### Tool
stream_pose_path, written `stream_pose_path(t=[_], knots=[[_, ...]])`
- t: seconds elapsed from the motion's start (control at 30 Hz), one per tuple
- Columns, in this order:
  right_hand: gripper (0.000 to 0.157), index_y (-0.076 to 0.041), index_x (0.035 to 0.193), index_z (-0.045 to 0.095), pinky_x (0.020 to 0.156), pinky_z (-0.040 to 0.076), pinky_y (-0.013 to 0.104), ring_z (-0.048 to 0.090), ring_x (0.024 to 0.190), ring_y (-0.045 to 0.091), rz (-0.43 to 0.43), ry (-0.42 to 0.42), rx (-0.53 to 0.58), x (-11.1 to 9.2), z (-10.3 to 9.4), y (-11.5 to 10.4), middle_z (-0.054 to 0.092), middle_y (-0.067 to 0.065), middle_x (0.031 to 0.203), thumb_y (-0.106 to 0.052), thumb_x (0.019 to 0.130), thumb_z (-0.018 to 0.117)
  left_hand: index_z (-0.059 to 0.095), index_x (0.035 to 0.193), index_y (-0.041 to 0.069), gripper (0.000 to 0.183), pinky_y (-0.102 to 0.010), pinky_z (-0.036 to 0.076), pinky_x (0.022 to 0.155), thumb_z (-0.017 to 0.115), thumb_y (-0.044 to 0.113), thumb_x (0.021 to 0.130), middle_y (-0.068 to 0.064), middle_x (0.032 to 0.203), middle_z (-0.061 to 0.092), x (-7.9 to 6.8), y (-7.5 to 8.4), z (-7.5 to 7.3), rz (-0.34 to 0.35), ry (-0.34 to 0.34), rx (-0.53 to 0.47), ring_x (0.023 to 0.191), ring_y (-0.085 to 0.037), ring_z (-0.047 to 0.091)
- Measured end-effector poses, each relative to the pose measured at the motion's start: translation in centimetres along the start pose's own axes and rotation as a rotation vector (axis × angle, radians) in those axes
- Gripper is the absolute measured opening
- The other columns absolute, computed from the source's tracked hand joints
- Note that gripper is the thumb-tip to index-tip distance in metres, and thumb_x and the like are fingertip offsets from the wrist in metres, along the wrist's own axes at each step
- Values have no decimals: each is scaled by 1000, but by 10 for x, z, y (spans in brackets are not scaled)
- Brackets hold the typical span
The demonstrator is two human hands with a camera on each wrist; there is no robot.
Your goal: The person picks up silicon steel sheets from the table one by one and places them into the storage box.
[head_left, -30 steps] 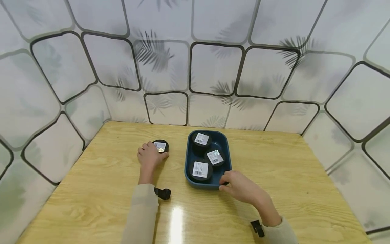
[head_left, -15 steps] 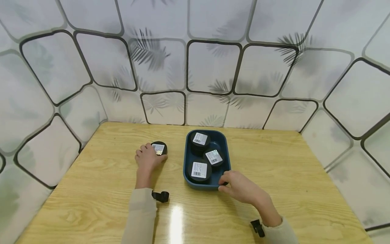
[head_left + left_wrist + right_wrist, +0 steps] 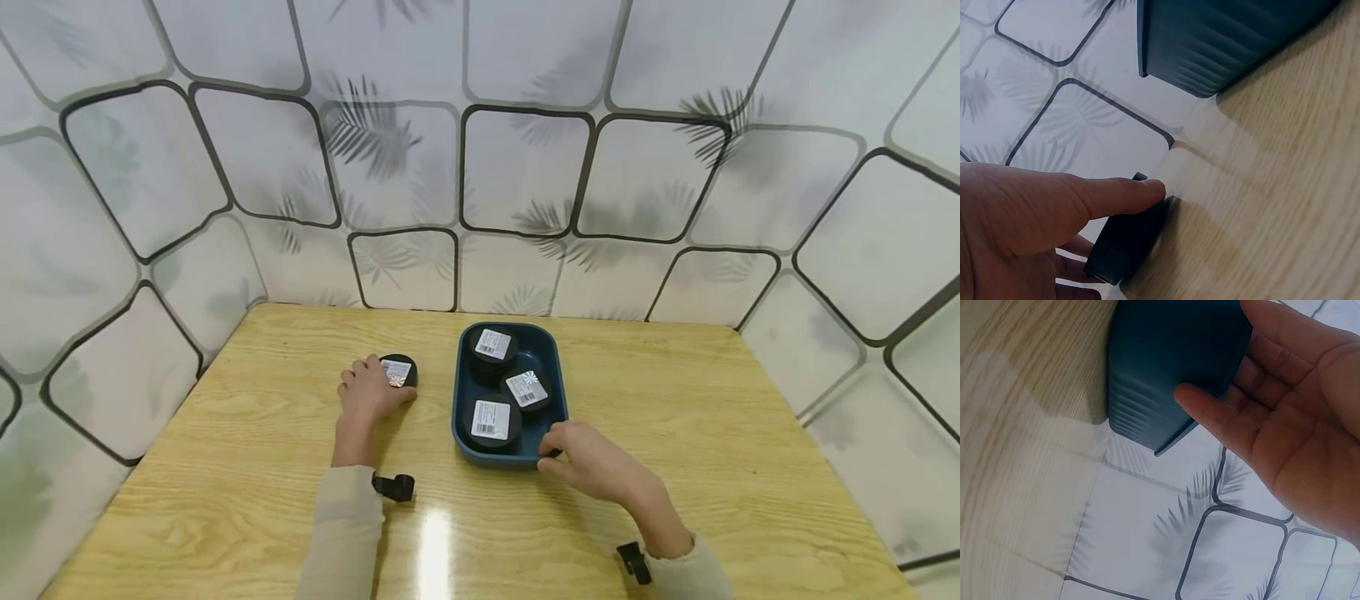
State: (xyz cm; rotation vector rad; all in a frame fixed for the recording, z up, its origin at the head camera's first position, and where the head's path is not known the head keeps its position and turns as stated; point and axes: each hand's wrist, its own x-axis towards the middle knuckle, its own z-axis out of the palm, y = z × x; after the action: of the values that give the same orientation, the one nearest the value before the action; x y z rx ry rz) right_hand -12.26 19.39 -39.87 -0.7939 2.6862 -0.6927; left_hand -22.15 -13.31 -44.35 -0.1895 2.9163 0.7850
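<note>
My left hand (image 3: 367, 393) holds a round black container (image 3: 406, 368) with a white label on top, left of the tray. In the left wrist view, the thumb (image 3: 1125, 195) lies along one side of that black container, with fingers on its far side partly hidden. A dark blue tray (image 3: 480, 458) holds three similar labelled black containers, one at the back (image 3: 493, 344), one at the middle right (image 3: 527, 389) and one at the front left (image 3: 491, 421). At the tray's front right corner my right hand (image 3: 592, 461) pinches the rim, thumb outside and fingers over the edge.
A wooden table (image 3: 675, 400) carries everything. Patterned fabric walls (image 3: 525, 167) stand at its back and both sides. Light glares off the tabletop near the front. Each wrist wears a black strap, such as the left wrist strap (image 3: 395, 487).
The view has shifted slightly. The left hand and its black container lie a little closer to the tray than half a second ago. The right hand stays on the tray's rim.
</note>
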Motion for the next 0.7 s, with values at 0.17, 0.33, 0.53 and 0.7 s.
stream_pose_path(t=[0.17,0.33,0.53,0.7], knots=[[8,-9,97,74,73,50,31,57,84,10,-4,1,-4,0,0,0,63,-6,91,-14,92,70,22,150,-7,96,-65,23,108,74,42,85,-34,142,33,3,-1,0,36,15,-53,132,-54,27],[8,-9,97,74,73,51,31,57,83,10,-2,1,-4,1,1,0,63,-6,91,-14,92,70,22,153,-2,97,-65,24,108,76,41,84,-33,142,34,6,0,-1,72,68,-101,131,-52,28],[9,-9,98,74,74,51,31,57,84,11,9,-9,10,1,0,0,64,-6,92,-15,93,70,23,153,0,96,-65,24,107,77,39,83,-33,142,35,6,6,-7,104,106,-125,131,-53,30],[9,-9,98,74,73,51,31,57,84,10,-2,-6,9,1,1,1,64,-6,91,-15,93,70,23,153,1,93,-65,25,107,76,36,85,-33,143,35,2,12,-13,123,123,-139,131,-53,30]])
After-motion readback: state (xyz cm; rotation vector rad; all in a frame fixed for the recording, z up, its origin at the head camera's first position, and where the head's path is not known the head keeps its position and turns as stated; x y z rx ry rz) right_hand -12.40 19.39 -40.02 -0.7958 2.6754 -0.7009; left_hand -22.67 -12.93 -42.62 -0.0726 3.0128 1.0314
